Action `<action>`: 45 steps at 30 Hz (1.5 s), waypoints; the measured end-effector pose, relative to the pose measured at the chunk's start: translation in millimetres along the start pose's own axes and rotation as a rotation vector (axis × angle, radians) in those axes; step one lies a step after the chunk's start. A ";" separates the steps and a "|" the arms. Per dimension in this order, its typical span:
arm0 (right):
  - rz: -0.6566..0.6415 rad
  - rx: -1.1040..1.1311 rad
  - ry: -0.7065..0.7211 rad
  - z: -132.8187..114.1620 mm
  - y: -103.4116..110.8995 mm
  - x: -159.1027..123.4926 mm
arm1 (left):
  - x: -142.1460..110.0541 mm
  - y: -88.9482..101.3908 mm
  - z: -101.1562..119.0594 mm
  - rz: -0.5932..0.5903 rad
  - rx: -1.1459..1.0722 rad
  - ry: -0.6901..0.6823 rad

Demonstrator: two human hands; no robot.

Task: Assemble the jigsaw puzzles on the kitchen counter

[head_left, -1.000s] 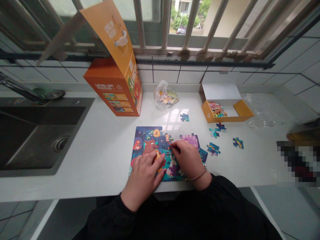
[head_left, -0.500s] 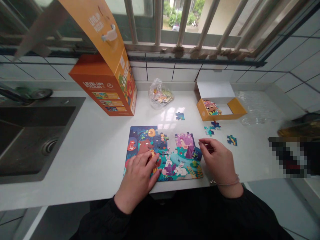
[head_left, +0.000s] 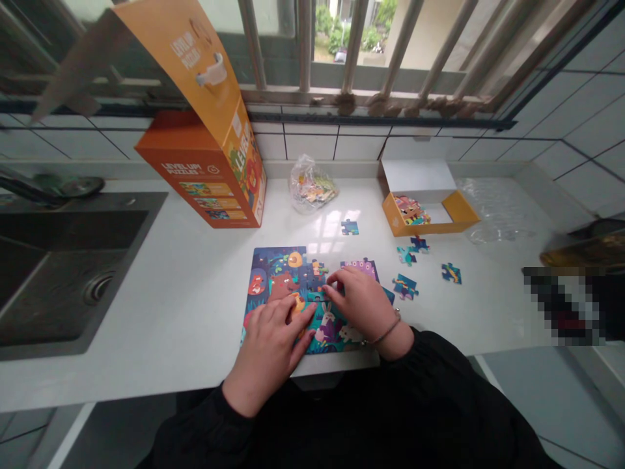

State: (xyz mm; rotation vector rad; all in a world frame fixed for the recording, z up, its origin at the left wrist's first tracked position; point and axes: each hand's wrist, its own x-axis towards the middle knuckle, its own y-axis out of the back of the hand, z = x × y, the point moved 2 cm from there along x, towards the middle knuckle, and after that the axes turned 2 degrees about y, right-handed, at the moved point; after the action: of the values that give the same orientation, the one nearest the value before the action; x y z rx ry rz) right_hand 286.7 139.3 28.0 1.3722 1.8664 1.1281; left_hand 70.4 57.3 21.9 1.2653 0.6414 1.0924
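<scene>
A partly assembled jigsaw puzzle (head_left: 280, 260) with a bear, rabbits and a purple section lies on the counter in front of me. My left hand (head_left: 273, 332) rests flat on its lower left part, fingers spread. Over the middle of the puzzle is my right hand (head_left: 359, 299), thumb and forefinger bent together at the edge of the gap beside the bear section. Whatever is between those fingertips is hidden. The right hand covers much of the purple section. Just right of the puzzle lies a loose puzzle piece (head_left: 405, 286), dark blue with orange.
More loose pieces lie around: a blue piece (head_left: 349, 227), a teal piece (head_left: 406, 255) and a dark piece (head_left: 452, 273). Behind stand a tall orange puzzle box (head_left: 195, 169), a clear bag of pieces (head_left: 312, 189) and an open yellow box (head_left: 420, 229). A sink (head_left: 92, 260) is at left.
My right hand has moved left from the puzzle's right edge to its middle. The loose piece right of the puzzle now shows where that hand was. My left hand stays put.
</scene>
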 end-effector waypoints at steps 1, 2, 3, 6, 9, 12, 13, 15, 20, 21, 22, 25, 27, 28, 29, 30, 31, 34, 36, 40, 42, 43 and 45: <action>-0.020 0.009 -0.014 -1.1 -2.1 3.8 | -0.4 -0.5 -0.1 0.003 0.005 -0.002; -0.045 0.027 -0.034 -1.3 -3.2 7.1 | -0.6 -0.9 -0.2 0.001 0.007 -0.001; -0.074 0.054 -0.060 -0.8 -3.1 9.8 | -0.7 -1.2 -0.3 -0.004 0.007 0.001; -0.171 0.178 -0.132 5.6 4.8 16.5 | -0.2 -1.4 -0.7 -0.026 0.003 0.010; -0.241 0.292 -0.202 19.3 21.6 21.8 | 0.4 -0.9 -1.2 -0.029 0.001 0.015; -0.320 0.348 -0.283 35.0 35.7 24.4 | 0.9 -0.7 -1.3 -0.021 -0.008 0.003; -0.352 0.360 -0.302 38.9 37.9 24.8 | 1.0 -0.6 -1.2 -0.017 -0.010 -0.001; -0.407 0.349 -0.312 43.1 38.4 25.6 | 1.3 -0.2 -1.0 -0.009 -0.008 -0.004; -0.434 0.222 -0.277 39.8 30.9 28.9 | 1.3 0.2 -0.8 0.000 -0.004 -0.008; -0.423 0.204 -0.270 38.1 30.4 29.3 | 1.2 0.2 -0.9 0.001 -0.007 -0.009; -0.409 0.183 -0.261 36.5 30.4 29.3 | 1.2 0.2 -1.0 0.000 -0.010 -0.009; -0.352 0.119 -0.235 32.3 32.1 27.1 | 1.2 0.1 -1.1 -0.006 -0.014 -0.008; -0.317 0.088 -0.221 30.6 32.7 24.0 | 1.3 0.2 -1.0 -0.004 -0.012 -0.009; -0.302 0.076 -0.214 30.1 32.6 22.3 | 1.3 0.2 -1.0 -0.001 -0.012 -0.008; -0.289 0.066 -0.209 29.9 32.3 20.7 | 1.3 0.3 -0.9 0.001 -0.013 -0.007; -0.276 0.057 -0.205 29.9 31.8 19.2 | 1.3 0.3 -0.9 0.002 -0.014 -0.006; -0.265 0.048 -0.202 30.2 31.2 17.9 | 1.4 0.3 -0.9 0.002 -0.016 -0.005; -0.245 0.034 -0.197 31.3 28.8 14.8 | 1.6 0.4 -0.9 -0.004 -0.020 -0.008; -0.230 0.031 -0.196 31.8 27.1 12.9 | 1.8 0.5 -0.7 -0.003 -0.021 -0.010; -0.188 0.045 -0.198 30.9 24.5 8.2 | 1.9 1.1 -0.3 -0.002 -0.015 0.000; -0.174 0.050 -0.209 30.2 23.9 5.8 | 1.7 1.3 -0.2 -0.007 -0.010 0.000; -0.169 0.050 -0.215 30.0 23.9 4.8 | 1.6 1.4 -0.1 -0.009 -0.008 -0.002; -0.167 0.051 -0.222 30.0 24.1 3.4 | 1.7 1.3 -0.2 -0.012 -0.007 -0.006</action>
State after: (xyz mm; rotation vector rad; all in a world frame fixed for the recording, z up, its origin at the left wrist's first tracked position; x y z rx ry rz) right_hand 321.6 154.5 34.4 1.2850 1.8198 0.8162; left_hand 70.5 58.8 23.3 1.2569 0.6399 1.0799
